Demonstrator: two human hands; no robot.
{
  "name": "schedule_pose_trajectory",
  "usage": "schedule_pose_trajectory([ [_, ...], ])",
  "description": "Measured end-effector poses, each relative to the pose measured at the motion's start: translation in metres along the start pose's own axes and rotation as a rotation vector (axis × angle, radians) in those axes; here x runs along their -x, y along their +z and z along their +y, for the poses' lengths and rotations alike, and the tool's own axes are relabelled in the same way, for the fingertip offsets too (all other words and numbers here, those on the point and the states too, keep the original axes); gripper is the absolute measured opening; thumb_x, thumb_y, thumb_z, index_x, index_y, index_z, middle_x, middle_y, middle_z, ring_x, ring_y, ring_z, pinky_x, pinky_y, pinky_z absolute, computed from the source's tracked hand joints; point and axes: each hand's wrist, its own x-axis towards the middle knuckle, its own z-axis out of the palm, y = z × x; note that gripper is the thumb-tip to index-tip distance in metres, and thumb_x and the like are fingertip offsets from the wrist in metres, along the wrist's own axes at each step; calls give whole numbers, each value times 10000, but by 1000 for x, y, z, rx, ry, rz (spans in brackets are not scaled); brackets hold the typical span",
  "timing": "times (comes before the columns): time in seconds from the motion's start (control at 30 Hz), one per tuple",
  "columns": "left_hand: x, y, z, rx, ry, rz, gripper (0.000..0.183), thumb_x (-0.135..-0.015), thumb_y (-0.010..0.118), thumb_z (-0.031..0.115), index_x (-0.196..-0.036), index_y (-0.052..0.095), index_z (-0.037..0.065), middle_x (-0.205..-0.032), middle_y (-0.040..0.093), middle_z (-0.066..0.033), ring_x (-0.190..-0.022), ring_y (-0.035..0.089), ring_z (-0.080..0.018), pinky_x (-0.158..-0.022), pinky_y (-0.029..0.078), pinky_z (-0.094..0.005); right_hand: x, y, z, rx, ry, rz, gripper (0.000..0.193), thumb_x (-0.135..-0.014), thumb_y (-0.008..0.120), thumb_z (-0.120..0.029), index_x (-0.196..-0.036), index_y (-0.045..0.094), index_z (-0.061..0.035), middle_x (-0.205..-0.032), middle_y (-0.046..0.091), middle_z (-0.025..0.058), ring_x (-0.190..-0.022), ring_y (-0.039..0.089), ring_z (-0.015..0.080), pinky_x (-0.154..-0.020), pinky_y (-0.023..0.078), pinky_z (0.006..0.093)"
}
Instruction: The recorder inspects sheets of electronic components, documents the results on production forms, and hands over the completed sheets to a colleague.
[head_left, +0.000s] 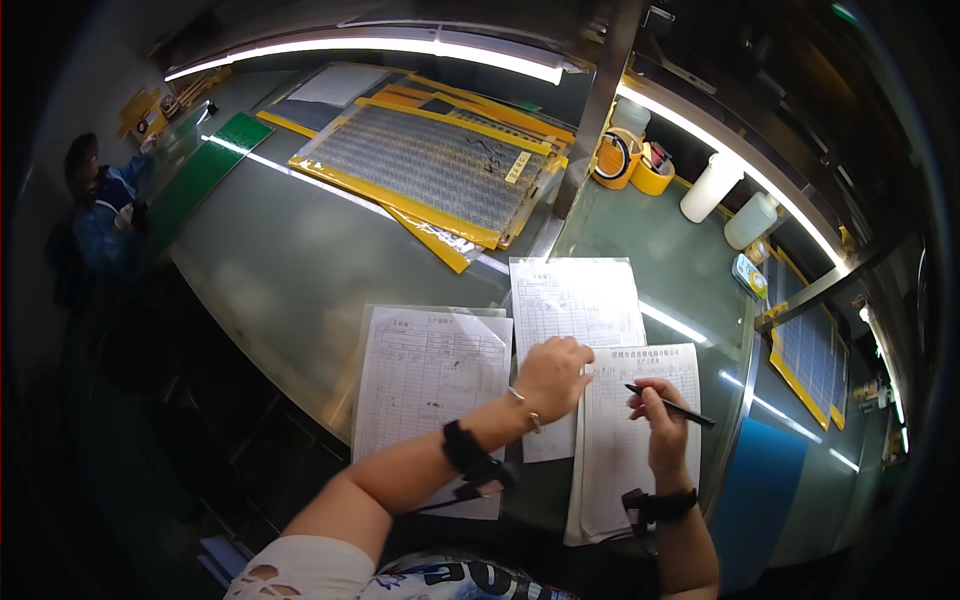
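My right hand (662, 415) pinches a black pen (688, 409) above a stack of printed forms (630, 460), its tip pointing up and left over the page. My left hand (553, 378) lies across the middle form sheet (572, 300), beside the stack's upper left corner. Its fingers are curled, and what lies under them is hidden. Under my left forearm is another form sheet (425, 370), with a clear sleeve edge around it. Both wrists carry black straps, and a bracelet is on the left one.
Yellow-edged framed panels (430, 165) lie stacked across the bench (260, 240). Tape rolls (615, 160), a white cylinder (711, 187) and a plastic bottle (750, 220) stand behind a metal post (598, 110). A blue sheet (755, 490) lies right. At far left a person (100, 215) stands by a green board (205, 175).
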Motion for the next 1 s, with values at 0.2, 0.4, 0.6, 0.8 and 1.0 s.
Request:
schedule_pose_trajectory([
  [0.2,-16,42,-8,-25,-30,117,151,-739,663,148,-870,605,100,-873,533,-68,-874,530,-254,-738,417,-374,2,9,33,80,14,63,60,-894,547,-50,-935,574,-15,-733,548,7,-628,494,60,-588,401,191],
  [0.4,-19,35,-14,60,-25,119,113,-751,658,156,-828,593,105,-799,527,-65,-799,534,-266,-703,405,-376,4,13,38,-54,41,132,76,-932,535,-106,-895,557,-43,-680,523,-14,-573,454,48,-522,362,185],
  [0.6,-24,35,-13,77,-55,112,99,-754,656,150,-797,582,98,-760,543,-60,-738,553,-262,-680,410,-374,3,8,38,-40,75,82,104,-938,529,-120,-907,563,-27,-672,531,-4,-577,469,60,-531,369,185],
  [0.8,-26,36,-15,65,-47,98,101,-749,661,145,-789,582,96,-744,545,-55,-723,559,-257,-666,421,-372,4,6,33,4,79,16,96,-914,553,-83,-936,607,-7,-720,561,11,-637,489,63,-586,382,181],
  [1.0,-28,33,-15,51,-36,98,104,-750,664,150,-775,580,94,-728,549,-55,-702,562,-256,-647,428,-368,3,4,36,33,49,-1,119,-918,563,-113,-946,600,-3,-724,566,15,-627,496,71,-584,395,192],
])
